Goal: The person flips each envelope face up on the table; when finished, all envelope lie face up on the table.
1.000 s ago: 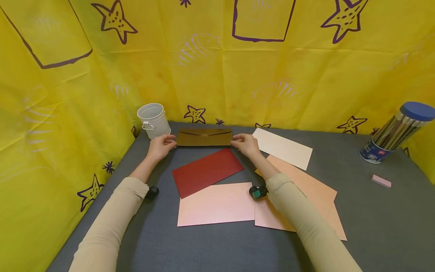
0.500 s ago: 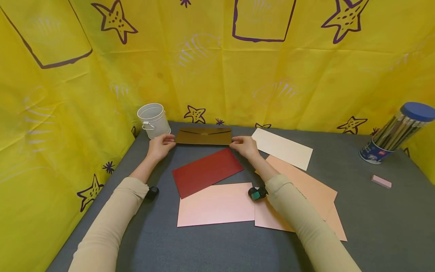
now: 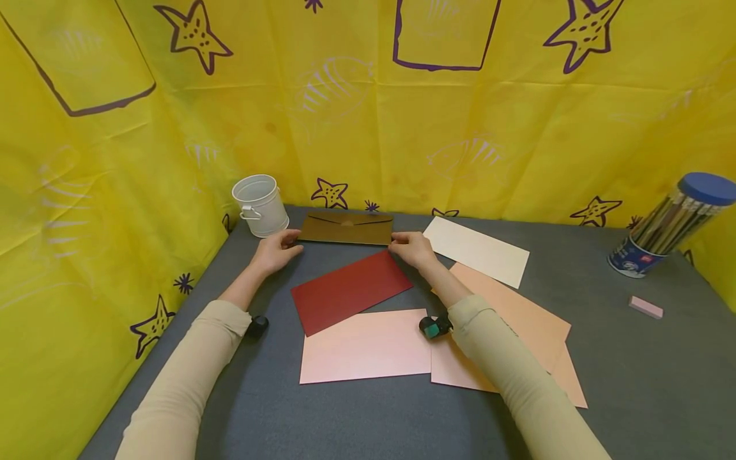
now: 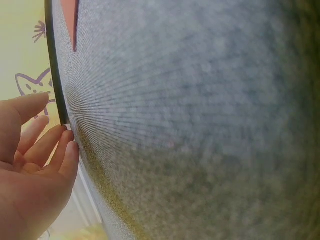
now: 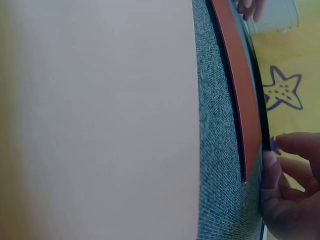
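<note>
A brown envelope (image 3: 347,230) with its flap side up lies at the back of the dark table in the head view. At its left end is my left hand (image 3: 273,252), thumb spread away from the fingers; in the left wrist view the fingertips (image 4: 67,132) touch the envelope's end. My right hand (image 3: 415,248) pinches the near right corner between thumb and finger. The right wrist view shows the envelope's thin dark edge (image 5: 261,107) by that thumb. Just in front lies a red envelope (image 3: 351,292), overlapping a pink envelope (image 3: 368,345).
Under and beside my right arm are peach envelopes (image 3: 517,313) and a cream envelope (image 3: 477,251). A white metal bucket (image 3: 261,207) stands behind my left hand. Far right are a tin of pencils (image 3: 667,230) and a pink eraser (image 3: 645,307). A yellow cloth (image 3: 374,128) hangs behind.
The brown envelope has shifted slightly toward the back. My left thumb and fingers have spread apart, letting go of its left corner. The right hand has moved a little nearer while still pinching.
</note>
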`<state>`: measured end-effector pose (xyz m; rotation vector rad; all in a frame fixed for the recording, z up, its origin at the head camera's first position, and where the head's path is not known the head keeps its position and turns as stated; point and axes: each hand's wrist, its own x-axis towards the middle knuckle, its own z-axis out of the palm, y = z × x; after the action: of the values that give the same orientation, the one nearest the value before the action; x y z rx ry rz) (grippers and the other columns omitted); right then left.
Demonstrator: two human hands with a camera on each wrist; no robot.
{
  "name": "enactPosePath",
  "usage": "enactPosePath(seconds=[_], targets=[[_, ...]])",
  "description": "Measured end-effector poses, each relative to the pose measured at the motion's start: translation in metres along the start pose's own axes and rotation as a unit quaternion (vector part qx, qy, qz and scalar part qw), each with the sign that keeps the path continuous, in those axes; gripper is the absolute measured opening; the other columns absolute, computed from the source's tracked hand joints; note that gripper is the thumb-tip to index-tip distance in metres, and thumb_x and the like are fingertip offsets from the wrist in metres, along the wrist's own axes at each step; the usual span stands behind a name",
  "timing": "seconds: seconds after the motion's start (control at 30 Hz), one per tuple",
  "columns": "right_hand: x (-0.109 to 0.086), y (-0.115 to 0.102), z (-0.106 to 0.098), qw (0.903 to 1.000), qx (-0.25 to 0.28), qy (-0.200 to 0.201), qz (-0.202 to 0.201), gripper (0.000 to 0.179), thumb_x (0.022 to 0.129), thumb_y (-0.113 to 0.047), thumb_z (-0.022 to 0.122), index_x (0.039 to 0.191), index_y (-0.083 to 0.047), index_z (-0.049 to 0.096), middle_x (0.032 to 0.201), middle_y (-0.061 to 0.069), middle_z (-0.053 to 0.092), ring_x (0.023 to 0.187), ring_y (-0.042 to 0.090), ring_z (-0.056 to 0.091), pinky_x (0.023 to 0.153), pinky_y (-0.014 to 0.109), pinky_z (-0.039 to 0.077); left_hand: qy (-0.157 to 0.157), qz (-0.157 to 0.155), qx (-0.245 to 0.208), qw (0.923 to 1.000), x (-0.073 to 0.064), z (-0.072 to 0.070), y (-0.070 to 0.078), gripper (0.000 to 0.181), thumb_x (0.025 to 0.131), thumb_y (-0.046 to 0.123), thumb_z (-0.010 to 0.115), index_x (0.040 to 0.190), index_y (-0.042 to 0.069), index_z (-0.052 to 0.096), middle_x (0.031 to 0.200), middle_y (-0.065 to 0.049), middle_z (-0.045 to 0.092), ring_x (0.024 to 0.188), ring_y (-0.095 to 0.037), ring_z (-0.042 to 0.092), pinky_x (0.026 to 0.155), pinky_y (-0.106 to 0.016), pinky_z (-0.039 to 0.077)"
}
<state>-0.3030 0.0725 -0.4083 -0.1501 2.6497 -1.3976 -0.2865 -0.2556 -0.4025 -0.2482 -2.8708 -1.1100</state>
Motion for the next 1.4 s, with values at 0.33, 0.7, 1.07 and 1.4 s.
enactPosePath(seconds=[0.33,0.7,1.07,1.4], targets=[[0.000,0.000,-0.004,0.9993,-0.030,-0.022,0.004,0.045,0.096,-0.019,0.059,0.138,-0.004,0.055,0.136,0.017,0.055,0.126,0.033,0.050,0.101,0.043,0.043,-0.027,0.040,0.077,0.9959,-0.003,0.001,0.003,0.042,0.092,0.013,0.063,0.129,-0.006,0.056,0.130,-0.027,0.056,0.124,-0.043,0.049,0.105,-0.052,0.035],[-0.008,-0.001,-0.010,0.9965,-0.046,-0.057,-0.039,0.048,0.096,-0.021,0.058,0.138,0.001,0.052,0.122,0.017,0.061,0.108,0.029,0.055,0.090,0.039,0.047,-0.074,0.093,0.127,0.9848,-0.017,0.000,0.010,0.049,0.093,0.014,0.060,0.131,-0.015,0.049,0.137,-0.036,0.045,0.132,-0.049,0.037,0.110,-0.056,0.027],[-0.022,0.004,-0.021,0.9704,-0.114,-0.105,-0.185,0.050,0.096,-0.024,0.061,0.138,0.001,0.051,0.133,0.018,0.056,0.120,0.034,0.053,0.099,0.046,0.044,-0.093,0.095,0.111,0.9849,-0.054,0.007,0.029,0.062,0.093,0.024,0.064,0.139,-0.012,0.043,0.145,-0.034,0.037,0.136,-0.048,0.032,0.110,-0.060,0.024],[-0.041,0.010,-0.029,0.9362,-0.160,-0.185,-0.253,0.066,0.091,-0.031,0.069,0.144,0.000,0.044,0.148,0.018,0.040,0.135,0.034,0.037,0.109,0.050,0.033,-0.165,0.067,0.110,0.9779,-0.086,0.015,0.046,0.093,0.085,0.051,0.068,0.150,-0.004,0.030,0.154,-0.026,0.028,0.140,-0.044,0.026,0.108,-0.060,0.028]])
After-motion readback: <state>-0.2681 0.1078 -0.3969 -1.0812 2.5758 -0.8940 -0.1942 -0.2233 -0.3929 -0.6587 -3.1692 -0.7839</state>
